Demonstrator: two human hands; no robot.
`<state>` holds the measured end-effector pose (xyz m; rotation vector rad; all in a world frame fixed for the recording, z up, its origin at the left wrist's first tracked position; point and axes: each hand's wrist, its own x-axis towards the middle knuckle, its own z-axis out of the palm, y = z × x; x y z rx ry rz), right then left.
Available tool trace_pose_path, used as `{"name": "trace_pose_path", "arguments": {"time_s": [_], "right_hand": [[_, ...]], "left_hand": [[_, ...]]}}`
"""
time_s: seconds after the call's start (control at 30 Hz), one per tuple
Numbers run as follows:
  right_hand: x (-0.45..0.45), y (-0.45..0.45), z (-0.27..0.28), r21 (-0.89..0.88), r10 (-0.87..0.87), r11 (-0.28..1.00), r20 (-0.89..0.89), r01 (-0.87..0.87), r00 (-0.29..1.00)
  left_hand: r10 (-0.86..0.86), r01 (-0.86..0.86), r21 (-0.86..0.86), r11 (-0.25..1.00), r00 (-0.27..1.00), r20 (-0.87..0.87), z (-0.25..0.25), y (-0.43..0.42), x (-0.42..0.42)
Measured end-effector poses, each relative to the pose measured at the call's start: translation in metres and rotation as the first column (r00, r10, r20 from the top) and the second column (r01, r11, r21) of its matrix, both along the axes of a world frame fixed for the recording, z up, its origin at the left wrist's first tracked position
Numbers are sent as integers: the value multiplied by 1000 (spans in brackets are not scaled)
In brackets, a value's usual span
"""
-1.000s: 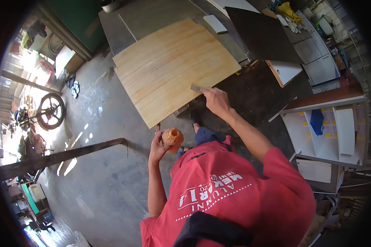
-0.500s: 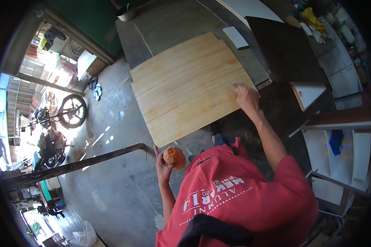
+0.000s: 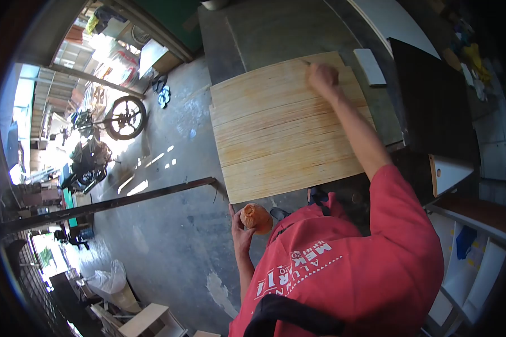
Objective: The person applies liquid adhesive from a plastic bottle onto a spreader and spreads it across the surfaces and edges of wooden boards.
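A light wooden panel [image 3: 287, 129] with visible grain lies flat on a larger grey-green board. My left hand [image 3: 242, 233] is wrapped round an orange container [image 3: 257, 219] with a rough, crusted opening, just off the panel's near left corner. Over the far part of the panel, my right hand [image 3: 324, 78] is closed. A small dark edge shows at its fingertips, but the held thing is too blurred to make out.
A dark panel [image 3: 433, 101] leans at the right, above a white shelf unit [image 3: 480, 269]. A small white block [image 3: 370, 67] lies beyond the wooden panel. A long beam [image 3: 123, 202] crosses the left side; a motorcycle wheel [image 3: 126, 117] stands behind it.
My right hand has moved from the panel's near right edge to its far part. My left hand still holds the orange container. The view has shifted, with the scene's left side showing more.
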<state>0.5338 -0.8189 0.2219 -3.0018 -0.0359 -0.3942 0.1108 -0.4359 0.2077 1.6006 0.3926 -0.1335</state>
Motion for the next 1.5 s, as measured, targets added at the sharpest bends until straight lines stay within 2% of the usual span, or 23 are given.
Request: {"name": "trace_pose_path", "arguments": {"time_s": [0.03, 0.1, 0.17, 0.27, 0.33, 0.4, 0.43, 0.53, 0.6, 0.67, 0.77, 0.83, 0.87, 0.93, 1.03, 1.17, 1.23, 1.3, 1.33, 1.37, 1.4, 1.43, 1.5], "right_hand": [[-28, 31, -9, -67, 133, 989, 64, -128, 989], [-82, 100, 0, 149, 291, 950, -101, -274, 951], [-115, 140, 10, 287, 530, 817, -30, -501, 847], [-66, 159, 37, 275, 433, 885, -186, -376, 882], [-10, 155, 27, 180, 295, 934, 93, -307, 951], [40, 146, 10, 218, 194, 948, 192, -234, 962], [41, 149, 4, 220, 203, 944, 196, -245, 959], [26, 170, 5, 108, 379, 923, -83, -370, 922], [-21, 193, 15, 258, 363, 904, -39, -342, 931], [-50, 215, -8, 196, 525, 833, 16, -517, 851], [-110, 244, 0, 239, 590, 793, -71, -560, 805], [-137, 253, 17, 312, 774, 616, -69, -724, 629], [-138, 253, 22, 307, 777, 614, -70, -727, 626], [-137, 247, 27, 419, 656, 694, -33, -586, 754], [-114, 233, 32, 323, 534, 780, 101, -536, 839], [-140, 251, 16, 238, 578, 794, -7, -560, 816], [-183, 261, 21, 351, 762, 620, -55, -702, 646], [-202, 264, 41, 367, 749, 648, -151, -667, 645], [-204, 261, 38, 722, 719, 546, -143, -426, 680], [-206, 260, 36, 938, 686, 330, -159, -108, 710], [-217, 254, 68, 974, 718, 83, -205, 211, 665], [-223, 249, 81, 974, 727, 88, -208, 211, 654], [-231, 237, 95, 818, 778, -207, -195, 537, 597]], "left_hand": [[26, -27, -31, 999, 1000, -8, 1, 0, 1], [40, -40, 1, 999, 999, -19, 6, -2, 5], [52, -51, 35, 998, 998, -39, 6, -3, 2], [34, -31, 48, 998, 998, -51, 3, -1, 2], [37, -33, 61, 998, 998, -54, 8, -4, 4], [17, -13, 81, 997, 999, -46, 5, -4, 4], [28, -24, 84, 996, 999, -42, 6, -4, 3], [47, -46, 22, 999, 998, -37, 6, -4, 6], [53, -54, -31, 998, 998, -25, 5, -2, 5], [32, -32, -9, 999, 999, -31, 3, 2, 4], [-13, 13, 17, 1000, 999, -35, 2, 6, 1], [-32, 32, 19, 999, 999, -20, 4, 12, 2], [-25, 25, 31, 999, 1000, -5, 5, 12, 0], [-7, 7, 35, 999, 1000, 9, 4, 15, -4], [11, -12, 34, 999, 1000, 29, -3, 16, -15], [55, -53, -35, 998, 998, 38, -1, 17, -27], [83, -81, -53, 995, 996, 43, -2, 18, -33], [91, -88, -54, 995, 995, 51, -2, 28, -42], [90, -88, -45, 995, 994, 56, -2, 35, -49], [108, -106, -49, 993, 993, 52, -1, 42, -55], [166, -160, -82, 984, 983, 77, 5, 48, -60], [221, -209, -116, 971, 970, 103, 11, 55, -64], [258, -242, -155, 958, 961, 97, 26, 71, -68]]}}
